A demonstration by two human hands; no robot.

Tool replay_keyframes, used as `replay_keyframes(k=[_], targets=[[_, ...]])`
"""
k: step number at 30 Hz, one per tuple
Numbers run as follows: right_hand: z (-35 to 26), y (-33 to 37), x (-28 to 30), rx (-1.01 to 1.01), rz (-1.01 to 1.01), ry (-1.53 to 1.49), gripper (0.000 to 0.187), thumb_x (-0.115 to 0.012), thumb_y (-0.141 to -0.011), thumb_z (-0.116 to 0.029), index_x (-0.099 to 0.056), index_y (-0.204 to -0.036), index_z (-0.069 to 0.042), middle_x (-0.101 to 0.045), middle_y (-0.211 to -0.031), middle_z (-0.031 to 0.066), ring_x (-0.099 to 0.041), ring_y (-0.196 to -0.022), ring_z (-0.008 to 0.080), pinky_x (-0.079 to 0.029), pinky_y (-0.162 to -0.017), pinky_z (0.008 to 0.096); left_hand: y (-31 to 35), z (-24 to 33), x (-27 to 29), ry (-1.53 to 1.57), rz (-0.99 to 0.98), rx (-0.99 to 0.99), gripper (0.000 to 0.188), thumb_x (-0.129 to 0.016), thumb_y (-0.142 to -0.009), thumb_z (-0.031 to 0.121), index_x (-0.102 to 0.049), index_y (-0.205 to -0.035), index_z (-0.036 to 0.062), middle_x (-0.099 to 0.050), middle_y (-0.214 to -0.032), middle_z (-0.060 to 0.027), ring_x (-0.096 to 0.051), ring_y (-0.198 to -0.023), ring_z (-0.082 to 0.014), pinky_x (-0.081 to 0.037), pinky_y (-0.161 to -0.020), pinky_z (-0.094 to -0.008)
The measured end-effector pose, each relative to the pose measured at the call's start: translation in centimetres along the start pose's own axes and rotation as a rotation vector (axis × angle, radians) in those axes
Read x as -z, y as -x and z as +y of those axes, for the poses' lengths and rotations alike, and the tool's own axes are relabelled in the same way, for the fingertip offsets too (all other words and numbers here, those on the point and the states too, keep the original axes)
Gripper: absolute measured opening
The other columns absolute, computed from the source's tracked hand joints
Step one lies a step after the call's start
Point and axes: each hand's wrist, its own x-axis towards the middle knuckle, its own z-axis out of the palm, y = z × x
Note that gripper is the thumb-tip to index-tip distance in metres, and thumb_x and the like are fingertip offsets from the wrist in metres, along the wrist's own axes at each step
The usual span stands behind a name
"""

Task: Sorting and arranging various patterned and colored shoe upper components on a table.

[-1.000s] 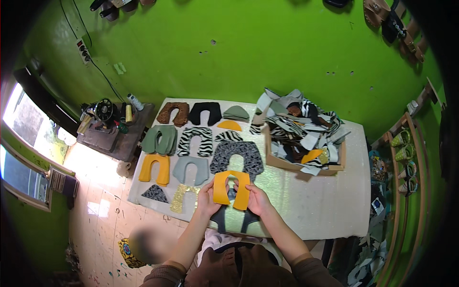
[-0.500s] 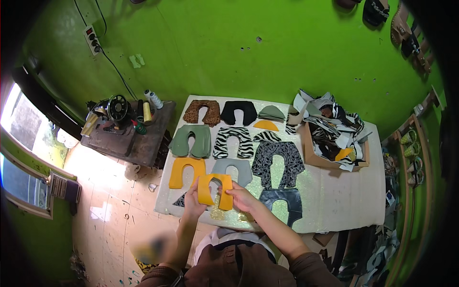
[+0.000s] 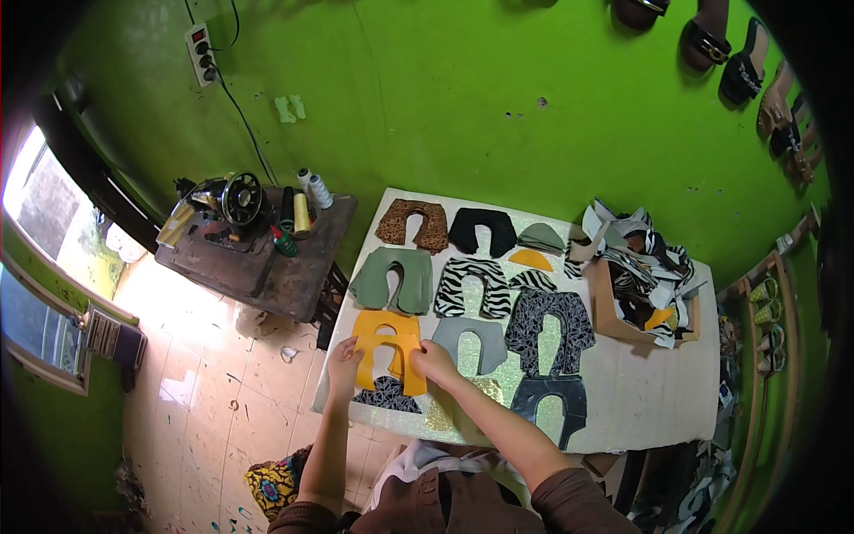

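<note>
With both hands I hold a yellow U-shaped shoe-upper piece [image 3: 414,381] just over another yellow piece [image 3: 384,319] at the table's left front. My left hand [image 3: 343,360] pinches its left edge; my right hand [image 3: 432,360] grips the right. Below them a dark patterned piece [image 3: 388,397] is partly covered. Around lie U-shaped pieces in green [image 3: 373,278], zebra print [image 3: 450,287], grey [image 3: 455,336], leopard print [image 3: 434,224], black [image 3: 469,230], dark patterned [image 3: 525,319] and dark blue [image 3: 532,392]. Gold glittery material [image 3: 439,415] sits right of my hands.
Half-moon pieces in green [image 3: 540,237] and yellow [image 3: 531,260] lie beside a cardboard box [image 3: 623,322] heaped with scraps. Left of the white table [image 3: 649,392] stands a sewing machine [image 3: 236,203] with thread cones [image 3: 319,190]. Sandals [image 3: 744,71] hang on the green wall.
The yellow piece in my hands has moved left and away from me, from over the grey piece to over the other yellow one. The view has shifted, too.
</note>
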Motion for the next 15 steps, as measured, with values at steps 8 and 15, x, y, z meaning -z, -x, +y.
replay_keyframes(k=[8,15], targets=[[0.1,-1.6,-0.7,0.102,0.106,-0.094,0.029,-0.061,-0.077,-0.021,-0.055,-0.094,0.001,-0.06,-0.078,0.0111,-0.057,-0.071,0.0212,-0.045,-0.066,0.031,-2.6,1.1,-0.4,-0.511,0.121,-0.095,0.027,-0.062,-0.078,0.013,-0.058,-0.1,-0.0014,-0.063,-0.086,-0.0118,-0.06,-0.08,-0.019,-0.045,-0.073,-0.0285],[-0.4,-2.7,-0.5,0.102,0.159,-0.066,0.031,-0.061,-0.075,-0.018,-0.055,-0.1,-0.001,-0.06,-0.078,0.0092,-0.059,-0.073,0.0203,-0.046,-0.067,0.0303,-4.7,1.1,-0.2,-0.646,0.147,-0.165,0.025,-0.063,-0.076,0.016,-0.059,-0.094,-0.0002,-0.063,-0.083,-0.0141,-0.061,-0.076,-0.024,-0.047,-0.069,-0.0301]])
